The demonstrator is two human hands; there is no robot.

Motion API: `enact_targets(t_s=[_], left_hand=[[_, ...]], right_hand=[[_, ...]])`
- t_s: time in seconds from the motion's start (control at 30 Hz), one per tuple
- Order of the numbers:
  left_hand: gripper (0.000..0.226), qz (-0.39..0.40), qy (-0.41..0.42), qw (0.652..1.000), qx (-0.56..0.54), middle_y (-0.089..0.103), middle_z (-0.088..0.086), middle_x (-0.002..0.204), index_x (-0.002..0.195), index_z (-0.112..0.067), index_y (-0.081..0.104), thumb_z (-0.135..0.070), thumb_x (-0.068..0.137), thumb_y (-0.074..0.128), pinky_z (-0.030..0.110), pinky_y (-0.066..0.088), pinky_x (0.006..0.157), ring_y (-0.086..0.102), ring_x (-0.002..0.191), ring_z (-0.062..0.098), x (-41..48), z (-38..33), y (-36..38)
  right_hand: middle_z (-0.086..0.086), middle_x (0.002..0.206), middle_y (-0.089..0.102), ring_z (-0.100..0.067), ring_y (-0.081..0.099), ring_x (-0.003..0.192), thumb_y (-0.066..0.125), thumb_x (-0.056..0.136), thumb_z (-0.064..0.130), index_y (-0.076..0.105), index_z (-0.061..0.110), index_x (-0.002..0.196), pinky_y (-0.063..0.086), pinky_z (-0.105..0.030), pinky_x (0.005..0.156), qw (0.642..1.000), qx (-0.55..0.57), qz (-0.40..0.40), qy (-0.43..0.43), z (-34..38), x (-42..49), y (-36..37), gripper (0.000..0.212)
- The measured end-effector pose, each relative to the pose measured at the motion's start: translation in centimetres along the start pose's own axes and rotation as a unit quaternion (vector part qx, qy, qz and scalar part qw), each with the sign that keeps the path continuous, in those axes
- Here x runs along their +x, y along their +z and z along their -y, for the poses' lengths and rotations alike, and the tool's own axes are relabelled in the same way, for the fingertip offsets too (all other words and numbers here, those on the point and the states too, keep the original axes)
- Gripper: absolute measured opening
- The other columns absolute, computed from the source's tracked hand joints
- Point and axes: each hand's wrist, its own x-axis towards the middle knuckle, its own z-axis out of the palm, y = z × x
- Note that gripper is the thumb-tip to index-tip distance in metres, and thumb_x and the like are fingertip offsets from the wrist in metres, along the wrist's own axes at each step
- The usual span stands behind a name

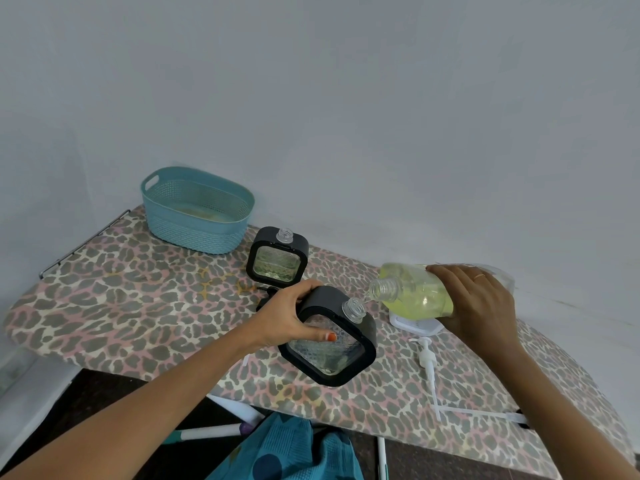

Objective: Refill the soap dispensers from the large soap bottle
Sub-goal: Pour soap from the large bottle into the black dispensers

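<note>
Left hand [287, 315] wrapped around black-framed soap dispenser [332, 341], fingers [325, 337] curled over its clear front panel, thumb on the frame top; dispenser tilted, threaded neck open and angled toward the right. Right hand [474, 299] gripping large soap bottle [412, 292], fingers closed round its body; bottle held nearly horizontal, yellow-green liquid inside, mouth just above and beside the dispenser neck. Second soap dispenser [277, 256] upright on the leopard-print ironing board [138, 306], cap off, behind the held one. White pump head [426, 358] lying on the board near the right forearm. White square base [412, 323] beneath the bottle. Teal basket [197, 211] at the far left end.
</note>
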Motion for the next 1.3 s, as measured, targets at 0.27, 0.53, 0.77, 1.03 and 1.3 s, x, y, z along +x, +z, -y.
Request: enact_targets(t_s=[0.27,0.53,0.77,1.03,1.3], left_hand=[[0.052,-0.004,0.004,1.000,0.004,0.062,-0.009,0.100,0.101,-0.029,0.052,-0.006,0.064,0.081,0.006,0.044,0.078,0.060,0.089,-0.010,-0.03,0.02,0.02],[0.052,-0.004,0.004,1.000,0.001,0.062,-0.009,0.100,0.102,-0.028,0.052,-0.005,0.064,0.080,0.006,0.044,0.078,0.060,0.089,-0.010,-0.04,0.15,0.22],[0.052,-0.007,0.001,1.000,0.000,0.062,-0.010,0.101,0.101,-0.029,0.052,-0.006,0.065,0.080,0.006,0.045,0.078,0.060,0.090,-0.010,-0.09,0.13,0.18],[0.052,-0.007,-0.002,1.000,-0.007,0.061,-0.010,0.100,0.100,-0.030,0.051,-0.005,0.065,0.080,0.005,0.044,0.077,0.059,0.089,-0.012,-0.21,-0.07,0.22],[0.052,-0.008,0.003,1.000,-0.008,0.062,-0.010,0.099,0.101,-0.029,0.052,-0.004,0.064,0.080,0.007,0.045,0.079,0.060,0.089,-0.009,-0.25,-0.07,0.18]], right_hand=[[-0.008,0.085,0.073,-0.028,0.070,0.072,0.090,0.045,0.009,0.051,0.012,0.102,0.052,-0.031,0.060,1.000,-0.005,0.000,0.004,-0.14,0.07,-0.20,0.069],[-0.008,0.084,0.072,-0.029,0.070,0.072,0.089,0.041,0.004,0.051,0.012,0.102,0.053,-0.031,0.061,1.000,-0.004,0.006,0.003,-0.27,-0.07,-0.08,0.073],[-0.007,0.083,0.073,-0.028,0.070,0.072,0.088,0.043,0.002,0.051,0.013,0.101,0.053,-0.031,0.061,1.000,-0.009,-0.001,0.002,-0.36,-0.01,-0.19,0.070],[-0.008,0.083,0.073,-0.028,0.070,0.071,0.090,0.042,0.007,0.051,0.013,0.101,0.053,-0.032,0.060,1.000,-0.011,-0.002,-0.001,-0.27,0.05,-0.44,0.071],[-0.007,0.082,0.072,-0.028,0.070,0.073,0.090,0.042,0.004,0.051,0.013,0.101,0.053,-0.030,0.060,1.000,-0.017,0.003,0.000,-0.49,0.05,-0.39,0.071]])
